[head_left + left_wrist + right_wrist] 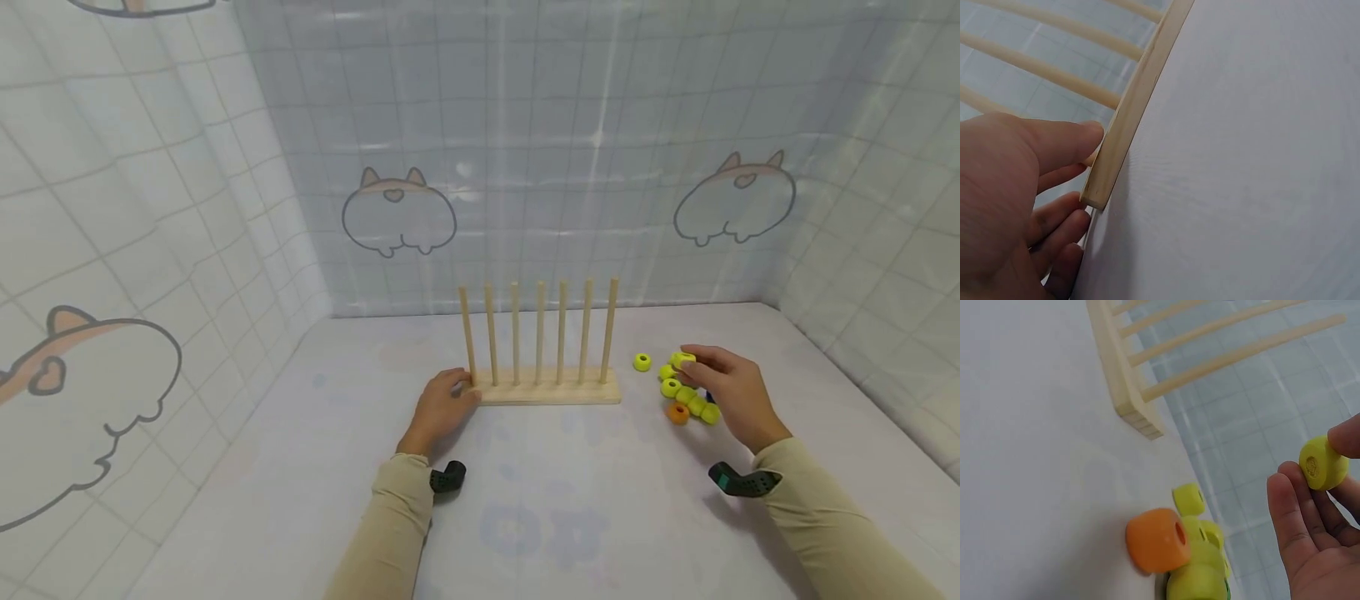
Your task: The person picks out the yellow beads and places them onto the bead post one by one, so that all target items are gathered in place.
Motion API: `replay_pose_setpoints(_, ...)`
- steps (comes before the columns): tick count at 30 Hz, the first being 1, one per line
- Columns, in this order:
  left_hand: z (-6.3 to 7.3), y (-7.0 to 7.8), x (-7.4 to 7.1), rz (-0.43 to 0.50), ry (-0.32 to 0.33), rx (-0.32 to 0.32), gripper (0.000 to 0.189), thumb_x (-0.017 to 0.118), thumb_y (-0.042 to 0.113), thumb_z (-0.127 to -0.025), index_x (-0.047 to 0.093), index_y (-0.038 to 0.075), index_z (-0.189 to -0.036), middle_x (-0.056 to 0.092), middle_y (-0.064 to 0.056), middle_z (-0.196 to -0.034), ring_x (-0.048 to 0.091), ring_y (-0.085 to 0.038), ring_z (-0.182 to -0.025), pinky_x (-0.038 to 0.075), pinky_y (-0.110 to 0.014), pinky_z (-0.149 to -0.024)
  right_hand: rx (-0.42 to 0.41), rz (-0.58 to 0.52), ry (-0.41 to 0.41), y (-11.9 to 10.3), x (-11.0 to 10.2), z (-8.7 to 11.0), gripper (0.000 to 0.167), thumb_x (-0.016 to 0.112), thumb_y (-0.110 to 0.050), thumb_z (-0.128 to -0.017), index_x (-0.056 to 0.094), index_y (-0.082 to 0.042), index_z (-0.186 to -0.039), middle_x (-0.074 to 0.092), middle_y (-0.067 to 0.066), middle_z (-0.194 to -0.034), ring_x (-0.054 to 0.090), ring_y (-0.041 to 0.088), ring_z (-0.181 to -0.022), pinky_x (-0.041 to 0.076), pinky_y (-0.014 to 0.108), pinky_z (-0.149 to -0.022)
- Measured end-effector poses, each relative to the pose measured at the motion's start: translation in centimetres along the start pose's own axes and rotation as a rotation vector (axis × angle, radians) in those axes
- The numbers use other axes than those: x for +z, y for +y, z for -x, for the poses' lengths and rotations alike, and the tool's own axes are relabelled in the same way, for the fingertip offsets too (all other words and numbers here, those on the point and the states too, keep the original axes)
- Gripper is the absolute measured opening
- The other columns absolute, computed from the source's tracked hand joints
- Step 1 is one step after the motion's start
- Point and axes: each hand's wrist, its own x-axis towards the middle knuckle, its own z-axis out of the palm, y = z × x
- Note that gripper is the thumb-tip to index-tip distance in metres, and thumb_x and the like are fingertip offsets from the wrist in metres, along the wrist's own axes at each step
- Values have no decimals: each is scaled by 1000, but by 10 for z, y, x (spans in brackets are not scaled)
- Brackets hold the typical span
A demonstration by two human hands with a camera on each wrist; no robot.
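A wooden stand (547, 394) with a row of several upright pegs sits on the table. My left hand (442, 410) grips the left end of its base, thumb on the front side and a finger behind, as the left wrist view shows. Between thumb and fingers, my right hand (738, 400) pinches a yellow bead (1319, 465) above the bead pile. The pile holds several yellow beads (671, 388) and an orange bead (678, 413). A dark blue piece (711, 397) peeks out, mostly hidden by the right hand. All pegs are bare.
Apart from the pile, one yellow bead (642, 362) lies between it and the stand's right end. A cloth with grid lines and animal drawings forms the back wall (525, 208) and both sides. The white tabletop (555, 475) stretches in front of the stand.
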Motion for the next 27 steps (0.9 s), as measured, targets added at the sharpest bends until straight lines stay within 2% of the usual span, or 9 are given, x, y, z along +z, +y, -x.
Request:
replay_pose_setpoints(6, -1, -1, 1, 24, 15, 21, 41, 69, 19, -93, 65, 0, -130, 54, -21, -142, 43, -40, -136, 33, -53, -114, 8, -33, -5, -6, 2, -5, 56, 53, -43, -103, 52, -6, -144, 63, 15, -128, 68, 14, -105, 54, 22, -89)
replay_pose_setpoints(10, -2, -1, 1, 56, 11, 14, 44, 69, 17, -94, 62, 2, -134, 51, -20, -144, 45, -39, -135, 37, -54, -111, 4, -29, -3, -12, 3, -9, 56, 52, -44, -103, 52, -6, -144, 63, 14, -128, 67, 7, -103, 52, 22, -93)
replay_pose_setpoints(14, -4, -2, 3, 96, 11, 11, 44, 68, 14, -94, 61, 5, -136, 49, -18, -148, 48, -37, -134, 41, -52, -109, -2, -59, 4, -16, 5, -13, 56, 52, -43, -104, 51, -5, -144, 63, 11, -127, 67, 6, -103, 51, 23, -95)
replay_pose_setpoints(17, -5, -2, 4, 115, 13, 26, 42, 68, 13, -94, 62, 6, -135, 48, -18, -148, 48, -36, -133, 42, -50, -108, -5, -158, 9, -18, 7, -15, 55, 55, -38, -103, 49, -1, -144, 61, 8, -126, 67, 8, -104, 51, 26, -96)
replay_pose_setpoints(22, -6, -3, 6, 129, 17, 41, 40, 68, 12, -94, 63, 5, -133, 50, -19, -146, 49, -36, -132, 45, -49, -106, -17, -352, 15, -18, 12, -19, 49, 63, -27, -101, 53, 2, -139, 61, 4, -121, 69, 12, -105, 53, 24, -93)
replay_pose_setpoints(27, -2, -3, 9, 147, 28, 36, 39, 68, 10, -93, 64, 3, -131, 51, -21, -145, 49, -37, -132, 46, -50, -105, -37, -471, -3, -17, 16, -20, 41, 66, -23, -99, 57, 1, -131, 59, 10, -122, 69, 12, -103, 53, 24, -90)
